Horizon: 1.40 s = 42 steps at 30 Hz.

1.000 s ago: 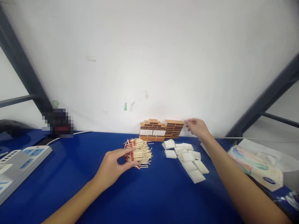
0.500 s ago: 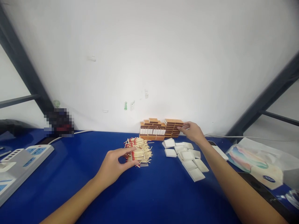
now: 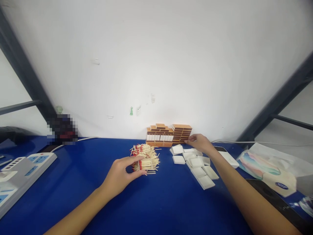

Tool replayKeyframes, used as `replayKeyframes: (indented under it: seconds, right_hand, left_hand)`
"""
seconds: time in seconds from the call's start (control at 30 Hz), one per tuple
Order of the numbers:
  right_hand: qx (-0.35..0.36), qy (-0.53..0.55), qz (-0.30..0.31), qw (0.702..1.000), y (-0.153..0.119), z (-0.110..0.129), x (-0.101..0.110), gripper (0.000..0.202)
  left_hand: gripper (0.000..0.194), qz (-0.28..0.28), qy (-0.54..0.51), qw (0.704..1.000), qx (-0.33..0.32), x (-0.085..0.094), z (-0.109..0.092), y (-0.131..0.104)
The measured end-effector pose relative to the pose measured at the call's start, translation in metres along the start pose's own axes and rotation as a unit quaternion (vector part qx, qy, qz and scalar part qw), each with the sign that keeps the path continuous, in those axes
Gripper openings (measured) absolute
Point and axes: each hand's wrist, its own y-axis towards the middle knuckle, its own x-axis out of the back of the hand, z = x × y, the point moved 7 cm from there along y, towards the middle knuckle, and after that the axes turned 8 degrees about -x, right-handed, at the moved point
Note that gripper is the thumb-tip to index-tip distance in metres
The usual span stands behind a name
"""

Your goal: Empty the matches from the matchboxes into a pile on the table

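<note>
My left hand (image 3: 124, 168) is closed around a small matchbox tray (image 3: 146, 164) full of red-tipped matches, thumb on the near side and fingers on the far side. The tray is over the front of a heap of loose matches (image 3: 144, 148). By the wall stands a stack of orange-brown matchboxes (image 3: 182, 133). The fingertips of my right hand (image 3: 199, 143) are at the lower right side of this stack; the hand is open and holds nothing that I can see. More matchboxes (image 3: 159, 137), some with white faces outward, are piled left of the stack.
White tray pieces (image 3: 195, 163) lie in a loose pile right of the matches. Further right are a white device (image 3: 226, 157), a tissue pack (image 3: 269, 173) and a dark flat object (image 3: 271, 199). A power strip (image 3: 29, 173) lies at the left. The wall (image 3: 156, 65) rises behind.
My right hand has moved down along the stack's right side, from near its top to near its base. My left hand keeps its hold on the tray, almost unmoved.
</note>
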Motion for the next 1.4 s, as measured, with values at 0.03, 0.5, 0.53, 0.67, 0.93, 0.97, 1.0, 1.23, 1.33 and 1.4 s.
replayKeyframes:
  seconds: [0.03,0.5,0.53,0.67,0.93,0.97,1.0,1.23,1.33,1.4]
  right_hand:
    - [0.000,-0.004,-0.003,1.000,-0.001,0.001,-0.001,0.020]
    - [-0.004,-0.056,-0.030,0.998,-0.002,0.003,-0.008,0.029]
    - [-0.009,-0.060,-0.025,0.998,-0.002,0.002,-0.010,0.033]
    - [-0.015,-0.072,-0.012,0.997,-0.003,0.006,-0.016,0.053]
    - [0.000,-0.064,-0.007,0.998,-0.003,0.010,-0.023,0.068]
    - [0.001,-0.064,-0.006,0.998,-0.003,0.011,-0.024,0.070]
    - [0.000,-0.066,-0.006,0.998,-0.003,0.011,-0.024,0.072]
    - [-0.015,-0.086,-0.009,0.996,-0.011,0.016,-0.020,0.068]
    - [-0.045,-0.140,-0.054,0.988,-0.020,0.016,0.003,0.065]
    - [-0.054,-0.175,-0.110,0.977,-0.032,0.025,0.026,0.049]
  left_hand:
    - [0.047,-0.001,0.002,1.000,-0.002,0.000,0.000,0.000]
    - [0.047,-0.009,0.016,1.000,-0.015,0.001,-0.001,0.000]
    - [0.046,-0.012,0.016,1.000,-0.017,0.001,-0.002,0.000]
    - [0.044,-0.021,0.019,0.999,-0.024,0.002,-0.004,-0.001]
    - [0.043,-0.034,0.017,0.999,-0.029,0.003,-0.005,0.000]
    - [0.043,-0.035,0.018,0.999,-0.031,0.003,-0.005,0.000]
    - [0.043,-0.036,0.018,0.999,-0.033,0.003,-0.005,0.000]
    - [0.044,-0.041,0.026,0.998,-0.040,0.004,-0.004,-0.001]
    - [0.044,-0.045,0.033,0.998,-0.036,0.005,-0.001,0.000]
    - [0.044,-0.047,0.034,0.998,-0.034,0.005,0.000,0.000]
